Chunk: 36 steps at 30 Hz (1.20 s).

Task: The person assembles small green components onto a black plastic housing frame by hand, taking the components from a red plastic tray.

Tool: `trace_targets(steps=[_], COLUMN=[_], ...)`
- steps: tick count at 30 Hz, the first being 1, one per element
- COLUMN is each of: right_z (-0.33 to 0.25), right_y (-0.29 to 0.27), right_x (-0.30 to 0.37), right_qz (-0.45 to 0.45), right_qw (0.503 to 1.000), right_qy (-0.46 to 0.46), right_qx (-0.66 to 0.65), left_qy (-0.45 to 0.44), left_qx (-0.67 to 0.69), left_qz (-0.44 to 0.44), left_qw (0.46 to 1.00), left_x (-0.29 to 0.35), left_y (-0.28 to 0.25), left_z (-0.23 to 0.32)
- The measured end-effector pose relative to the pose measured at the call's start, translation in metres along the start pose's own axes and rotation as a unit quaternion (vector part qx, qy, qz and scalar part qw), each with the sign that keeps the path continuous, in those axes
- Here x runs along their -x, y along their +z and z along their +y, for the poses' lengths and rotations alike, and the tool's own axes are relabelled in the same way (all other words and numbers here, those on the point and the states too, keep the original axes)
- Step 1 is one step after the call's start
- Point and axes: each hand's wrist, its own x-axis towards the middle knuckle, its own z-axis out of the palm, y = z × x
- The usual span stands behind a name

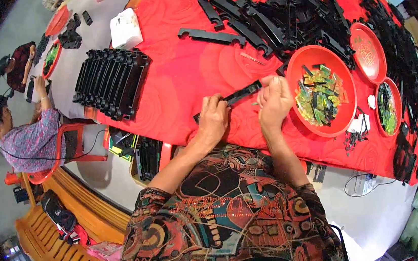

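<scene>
My left hand (212, 115) is closed on a long black plastic strip (242, 94) with notched ends, pressing it down on the red cloth. Over the strip's far right end, my right hand (275, 102) is closed in a pinch. A tiny greenish tip shows beside its fingers, but what they hold is too small to make out. Close to the right of that hand stands a red bowl (332, 126) with many small green, yellow, orange and black pieces (320, 96) in it.
A big heap of black strips (279, 18) covers the table's far right. Neatly lined-up black strips (111, 84) and a white tissue pack (125, 29) lie left. Red dishes (368, 57) stand beyond the bowl. Another person (31, 131) sits at left, near a wooden bench (68, 242).
</scene>
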Motion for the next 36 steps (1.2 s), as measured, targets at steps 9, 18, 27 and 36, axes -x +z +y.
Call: trace_targets(steps=[9,18,27,36], right_z=[-0.009,-0.012,-0.011,-0.014], right_y=[-0.042,-0.053,-0.057,-0.050], right_x=[0.026,0.033,0.038,0.026], right_qz=[-0.003,-0.005,0.025,0.051], right_qw=[0.992,0.992,0.995,0.997], right_qy=[0.103,0.081,0.092,-0.022], right_qx=[0.072,0.099,0.016,0.049], left_qy=[0.008,0.354,0.482,0.130], left_qx=[-0.035,-0.134,-0.200,-0.107], left_qz=[-0.044,-0.292,-0.320,-0.205], left_qw=[0.998,0.879,0.790,0.964], left_x=[-0.004,-0.077,-0.108,-0.040], left_y=[-0.017,-0.031,-0.032,-0.030], left_z=[0.007,-0.023,-0.022,-0.025])
